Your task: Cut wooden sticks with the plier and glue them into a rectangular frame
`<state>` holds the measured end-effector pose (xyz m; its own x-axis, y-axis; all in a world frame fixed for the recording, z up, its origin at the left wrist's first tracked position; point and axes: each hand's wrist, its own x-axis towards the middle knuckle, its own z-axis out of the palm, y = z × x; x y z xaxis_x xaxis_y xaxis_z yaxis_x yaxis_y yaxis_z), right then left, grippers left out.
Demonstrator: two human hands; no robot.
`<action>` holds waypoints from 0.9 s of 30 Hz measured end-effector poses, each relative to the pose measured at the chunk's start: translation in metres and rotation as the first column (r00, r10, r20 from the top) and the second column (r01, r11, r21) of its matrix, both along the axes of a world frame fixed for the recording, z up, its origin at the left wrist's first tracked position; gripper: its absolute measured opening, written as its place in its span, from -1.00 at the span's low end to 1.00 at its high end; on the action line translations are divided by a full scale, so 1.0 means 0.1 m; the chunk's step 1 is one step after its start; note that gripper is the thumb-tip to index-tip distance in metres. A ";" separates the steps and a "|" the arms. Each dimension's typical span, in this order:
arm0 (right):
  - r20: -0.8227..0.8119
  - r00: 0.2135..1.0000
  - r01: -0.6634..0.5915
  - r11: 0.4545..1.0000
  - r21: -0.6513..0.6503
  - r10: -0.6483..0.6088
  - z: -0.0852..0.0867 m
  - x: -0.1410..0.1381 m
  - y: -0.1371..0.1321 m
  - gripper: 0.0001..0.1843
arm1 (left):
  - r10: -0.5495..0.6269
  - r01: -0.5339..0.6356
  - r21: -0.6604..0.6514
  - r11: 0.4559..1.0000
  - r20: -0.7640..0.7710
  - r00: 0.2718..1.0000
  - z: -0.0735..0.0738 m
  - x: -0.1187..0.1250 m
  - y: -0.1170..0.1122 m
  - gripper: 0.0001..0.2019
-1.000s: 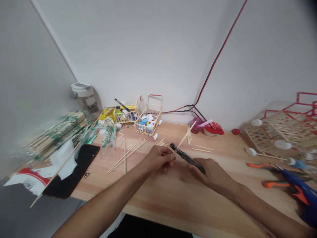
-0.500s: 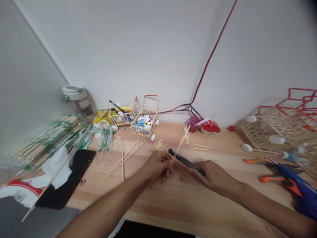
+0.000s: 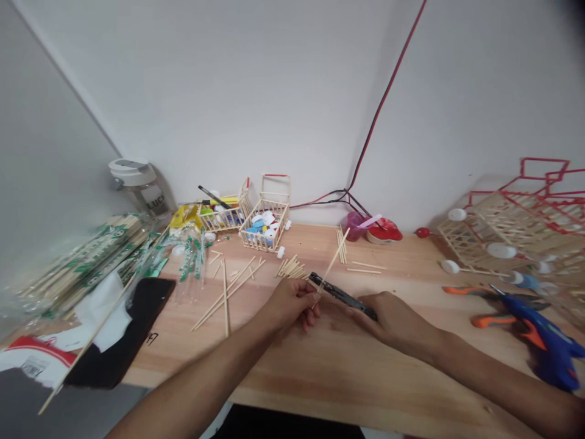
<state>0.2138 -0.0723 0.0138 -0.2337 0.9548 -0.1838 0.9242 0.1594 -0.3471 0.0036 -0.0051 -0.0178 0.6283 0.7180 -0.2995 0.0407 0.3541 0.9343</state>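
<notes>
Loose wooden skewers [image 3: 225, 299] lie left of the left hand [image 3: 292, 305], which pinches a skewer [image 3: 335, 259] against the tip of a black hand tool [image 3: 342, 295], gripped by the right hand [image 3: 393, 320]; hands almost touching, steadying the contact. Blue glue gun [image 3: 548, 347] lies further right.

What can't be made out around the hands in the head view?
Head view:
- Where the wooden stick meets the black tool: partly hidden by the left hand.
- Tool's far end: hidden by the right hand.
- Coloured bits in the stick basket: too small to identify.
</notes>
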 end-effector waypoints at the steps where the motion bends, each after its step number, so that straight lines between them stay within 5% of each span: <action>1: 0.002 1.000 -0.004 1.000 0.003 0.004 0.00 0.00 0.00 -0.52 | -0.002 0.002 0.000 1.000 -0.002 1.000 0.00 0.00 0.00 -0.78; 12: -0.061 0.997 -0.037 0.998 0.045 0.040 0.00 0.03 -0.06 -0.51 | -0.014 0.014 -0.018 1.000 -0.027 1.000 0.04 0.02 -0.04 -0.89; 27: -0.032 0.998 0.061 0.994 0.087 -0.058 -0.01 0.05 -0.11 -0.52 | -0.027 0.027 0.013 1.000 0.033 0.999 0.03 0.02 -0.05 -0.71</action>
